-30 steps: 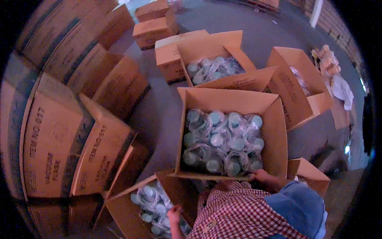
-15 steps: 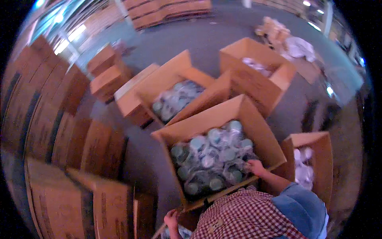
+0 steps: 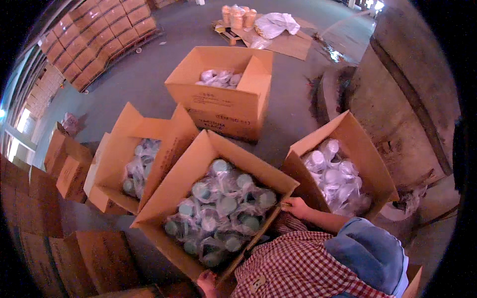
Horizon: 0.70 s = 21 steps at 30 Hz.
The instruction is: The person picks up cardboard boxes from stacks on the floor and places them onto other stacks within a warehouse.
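Observation:
An open cardboard box (image 3: 174, 180) stands right in front of me, tilted in view. Inside it are several jars with pale green lids (image 3: 226, 205), wrapped in clear plastic. My right hand (image 3: 296, 207) is closed on the box's rim near its right corner. At the near-left edge of the same box, my left hand (image 3: 207, 281) has its fingers curled against the cardboard; part of that hand is cut off by the lower border. A checked apron (image 3: 293, 258) covers my front.
To the right, another open carton (image 3: 370, 149) holds white-lidded items in plastic (image 3: 335, 174). Open cartons stand at left (image 3: 112, 169) and beyond (image 3: 218, 102). Closed cartons (image 3: 104, 260) crowd the lower left. A thick concrete pillar (image 3: 397, 99) rises at right.
The view has swung to the right, so the cartons appear further left. My right hand has gone from the wrapped jars to the box's rim. My left hand stays by the near edge.

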Motion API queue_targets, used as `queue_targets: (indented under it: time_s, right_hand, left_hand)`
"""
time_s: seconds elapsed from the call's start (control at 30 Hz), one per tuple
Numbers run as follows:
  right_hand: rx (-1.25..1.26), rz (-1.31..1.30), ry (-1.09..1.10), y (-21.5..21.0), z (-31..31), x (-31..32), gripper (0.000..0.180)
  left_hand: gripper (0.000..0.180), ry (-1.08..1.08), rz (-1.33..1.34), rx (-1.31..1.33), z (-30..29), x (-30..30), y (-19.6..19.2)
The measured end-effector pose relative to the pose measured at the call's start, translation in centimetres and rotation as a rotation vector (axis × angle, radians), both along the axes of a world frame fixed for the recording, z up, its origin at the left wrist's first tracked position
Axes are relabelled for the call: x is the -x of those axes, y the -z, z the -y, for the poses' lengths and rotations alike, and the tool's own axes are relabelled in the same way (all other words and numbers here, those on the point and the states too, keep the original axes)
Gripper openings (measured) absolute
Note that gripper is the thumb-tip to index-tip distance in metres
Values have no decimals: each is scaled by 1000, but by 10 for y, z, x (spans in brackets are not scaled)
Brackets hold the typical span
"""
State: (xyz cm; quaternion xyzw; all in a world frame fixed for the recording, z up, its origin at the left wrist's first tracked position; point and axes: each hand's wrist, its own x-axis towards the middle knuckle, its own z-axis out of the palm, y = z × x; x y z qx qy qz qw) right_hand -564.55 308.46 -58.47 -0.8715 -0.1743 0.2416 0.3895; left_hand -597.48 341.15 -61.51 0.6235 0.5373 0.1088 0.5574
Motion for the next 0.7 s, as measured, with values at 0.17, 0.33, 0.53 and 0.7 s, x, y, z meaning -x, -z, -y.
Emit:
queue_targets:
  time_s: [0.17,0.33,0.53,0.7]
  right_hand:
    - [-68,-50,35,17,64,-54,29]
    - [-206,8,231,18,119,-76,27]
    - [-130,44,554,21,164,-57,26]
    - [-61,-119,680,17,206,-21,25]
  left_hand:
    - [17,81,51,97,27,-51,14]
    - [11,338,-58,126,80,-113,-2]
    - [11,347,-91,280,69,-157,-10]
    - [15,808,-251,-244,63,-238,-12]
